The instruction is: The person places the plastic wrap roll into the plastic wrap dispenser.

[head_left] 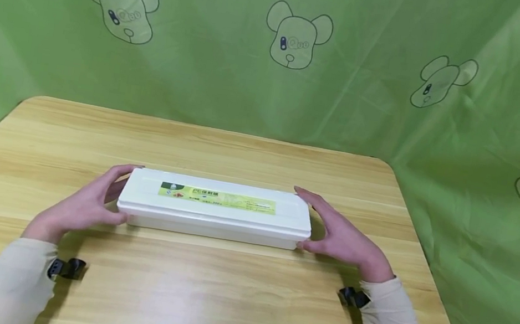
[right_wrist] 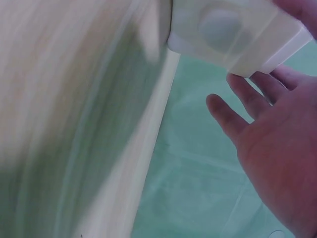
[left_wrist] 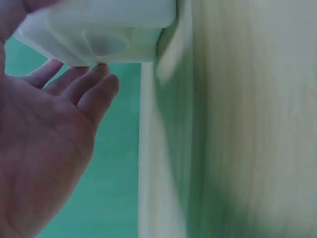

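Observation:
A long white cling film box (head_left: 217, 214) lies crosswise on the wooden table, its lid down. A yellow-green label (head_left: 234, 200) runs along the top. My left hand (head_left: 88, 206) holds the box's left end, thumb at the front side and fingers round the back. At the opposite end my right hand (head_left: 345, 241) grips it the same way. In the left wrist view the fingertips (left_wrist: 101, 74) meet the end of the box (left_wrist: 106, 42). The right wrist view has a round recess (right_wrist: 220, 29) in the box's end, with fingers (right_wrist: 247, 94) at its back edge.
The light wooden table (head_left: 200, 293) has rounded far corners. Green curtains (head_left: 212, 76) with mouse-like drawings hang behind it and on both sides. A black strap (head_left: 67, 267) shows at the left wrist, and another black strap (head_left: 353, 297) at the right.

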A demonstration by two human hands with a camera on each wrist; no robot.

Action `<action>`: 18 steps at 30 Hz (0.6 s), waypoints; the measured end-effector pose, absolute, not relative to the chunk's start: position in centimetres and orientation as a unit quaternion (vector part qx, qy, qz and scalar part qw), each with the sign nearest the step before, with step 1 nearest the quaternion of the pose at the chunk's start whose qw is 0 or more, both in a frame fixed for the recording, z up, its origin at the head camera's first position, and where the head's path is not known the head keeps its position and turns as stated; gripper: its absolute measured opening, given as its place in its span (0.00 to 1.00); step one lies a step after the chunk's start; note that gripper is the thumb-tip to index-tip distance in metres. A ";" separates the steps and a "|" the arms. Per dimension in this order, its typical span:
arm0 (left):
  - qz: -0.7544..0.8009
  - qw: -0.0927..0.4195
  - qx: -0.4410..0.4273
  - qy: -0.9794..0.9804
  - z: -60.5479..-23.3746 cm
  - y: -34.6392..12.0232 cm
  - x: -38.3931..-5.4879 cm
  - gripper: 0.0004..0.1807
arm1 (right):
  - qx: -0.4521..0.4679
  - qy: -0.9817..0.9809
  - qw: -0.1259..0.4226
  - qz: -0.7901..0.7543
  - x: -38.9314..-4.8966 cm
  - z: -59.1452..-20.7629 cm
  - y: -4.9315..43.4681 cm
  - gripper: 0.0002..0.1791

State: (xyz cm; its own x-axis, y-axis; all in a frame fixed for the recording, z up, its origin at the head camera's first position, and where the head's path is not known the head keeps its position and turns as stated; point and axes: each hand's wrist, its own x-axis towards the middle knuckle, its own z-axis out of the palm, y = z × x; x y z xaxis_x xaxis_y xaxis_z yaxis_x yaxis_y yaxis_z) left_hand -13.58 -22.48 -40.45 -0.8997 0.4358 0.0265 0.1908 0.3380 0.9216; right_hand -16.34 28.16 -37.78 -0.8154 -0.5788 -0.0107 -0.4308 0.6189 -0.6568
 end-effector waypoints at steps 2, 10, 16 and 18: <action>0.544 0.115 0.190 0.810 -40.4 -22.4 -13.5 0.53 | -0.284 0.882 0.114 -0.359 -16.5 -37.8 28.3 0.54; 0.568 0.100 0.187 0.795 -40.6 -22.1 -13.8 0.48 | -0.285 0.854 0.135 -0.413 -17.0 -37.8 28.5 0.44; 0.581 0.097 0.196 0.784 -41.1 -21.8 -14.0 0.47 | -0.280 0.849 0.149 -0.422 -17.2 -38.1 28.5 0.46; 0.582 0.099 0.193 0.783 -41.1 -21.8 -14.0 0.47 | -0.280 0.847 0.150 -0.426 -17.3 -38.2 28.5 0.48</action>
State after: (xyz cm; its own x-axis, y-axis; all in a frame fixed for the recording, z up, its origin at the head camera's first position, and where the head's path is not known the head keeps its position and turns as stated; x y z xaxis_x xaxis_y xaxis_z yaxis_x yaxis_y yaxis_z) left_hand -13.95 -21.76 -41.13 -0.9055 0.4185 0.0699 0.1874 0.2467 0.9508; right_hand -17.34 28.48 -38.21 -0.7979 -0.6026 -0.0161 -0.3464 0.4802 -0.8058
